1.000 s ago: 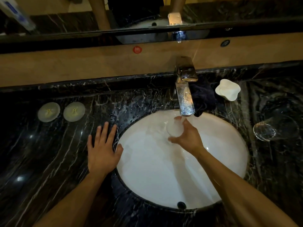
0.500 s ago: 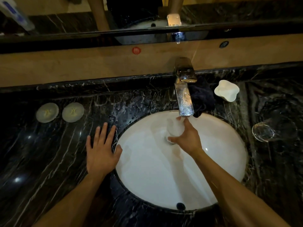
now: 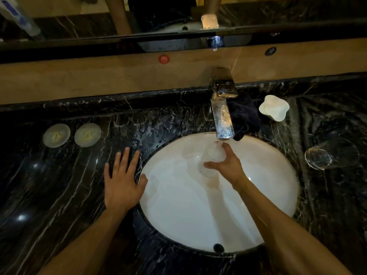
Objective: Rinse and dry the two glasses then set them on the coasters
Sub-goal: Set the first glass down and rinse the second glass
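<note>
View from above a dark marble worktop [image 3: 59, 185] w/ an oval white sink [image 3: 198, 215]. The right hand [image 3: 228, 167] curls thumb and fingers round a clear glass [image 3: 213, 155], held tilted just under the chrome tap [image 3: 222, 112], inside the basin. The left hand [image 3: 122, 182] lies flat on the worktop at the sink's left rim, fingers spread, holding nothing.

Progress, as a judgement: early. Glass no. 1 is mid-rinse; not dried, not placed. The second glass [image 3: 325, 155] lies on its side on the worktop, well right of the sink, apparently untouched. Two round pale coasters [image 3: 72, 135] sit side by side at far left, both bare. A dark cloth [image 3: 245, 116] is bunched behind the tap, probably for drying. Left to do: finish rinse, dry, rinse and dry glass no. 2, set both on coasters.

Hard to make out: light is dim; water flow is faint, so can't say for sure it's running. Glass edges blur against the white basin. A white lobed dish [image 3: 275, 108] sits right of the tap; contents not visible. Mirror at top is cut off.
</note>
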`<move>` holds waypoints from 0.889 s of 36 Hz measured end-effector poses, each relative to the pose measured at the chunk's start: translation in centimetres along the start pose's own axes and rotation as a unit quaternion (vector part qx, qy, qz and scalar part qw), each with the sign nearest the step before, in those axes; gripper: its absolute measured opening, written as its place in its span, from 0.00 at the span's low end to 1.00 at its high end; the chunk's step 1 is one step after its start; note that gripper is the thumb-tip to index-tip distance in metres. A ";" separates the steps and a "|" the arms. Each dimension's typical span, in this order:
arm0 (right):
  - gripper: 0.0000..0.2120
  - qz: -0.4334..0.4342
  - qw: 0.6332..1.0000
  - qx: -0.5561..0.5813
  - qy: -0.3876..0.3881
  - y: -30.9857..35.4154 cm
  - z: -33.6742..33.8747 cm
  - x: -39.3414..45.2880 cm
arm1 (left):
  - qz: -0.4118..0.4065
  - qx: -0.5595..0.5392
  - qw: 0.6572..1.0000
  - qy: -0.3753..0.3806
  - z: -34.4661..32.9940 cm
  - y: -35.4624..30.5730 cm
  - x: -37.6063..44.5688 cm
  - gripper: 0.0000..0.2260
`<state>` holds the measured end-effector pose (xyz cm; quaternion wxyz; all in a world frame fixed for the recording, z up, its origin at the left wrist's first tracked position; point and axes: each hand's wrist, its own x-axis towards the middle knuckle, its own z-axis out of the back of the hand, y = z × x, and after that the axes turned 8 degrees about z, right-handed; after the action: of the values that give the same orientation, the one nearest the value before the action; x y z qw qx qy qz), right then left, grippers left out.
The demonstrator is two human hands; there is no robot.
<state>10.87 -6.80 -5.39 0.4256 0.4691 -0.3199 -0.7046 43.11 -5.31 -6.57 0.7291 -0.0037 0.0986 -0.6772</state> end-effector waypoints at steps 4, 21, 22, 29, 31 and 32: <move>0.30 -0.098 0.978 0.177 0.053 0.1 -0.3 -0.3 | 0.000 0.002 1.000 0.002 -0.1 0.1 0.1 0.33; 0.22 -0.369 0.759 0.523 0.120 -0.5 -3.1 -2.2 | -0.005 0.000 1.000 0.002 0.0 0.1 0.0 0.33; 0.24 -0.366 0.766 0.515 0.121 -0.4 -3.1 -2.1 | -0.004 0.001 1.000 0.002 0.0 0.1 0.0 0.33; 0.44 -0.050 0.999 0.000 0.015 0.4 -3.0 -1.7 | -0.004 0.007 1.000 0.002 0.0 0.1 0.0 0.33; 0.44 0.040 0.994 -0.097 -0.012 0.5 -2.7 -1.5 | -0.003 0.008 1.000 0.003 0.0 0.1 0.1 0.33; 0.43 0.053 0.993 -0.102 -0.025 0.6 -2.3 -1.5 | -0.002 0.008 1.000 0.003 0.0 0.1 0.1 0.33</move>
<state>13.51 -5.88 -5.13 0.4996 0.3877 -0.2818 -0.7216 43.22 -5.37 -6.61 0.7273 0.0036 0.0956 -0.6796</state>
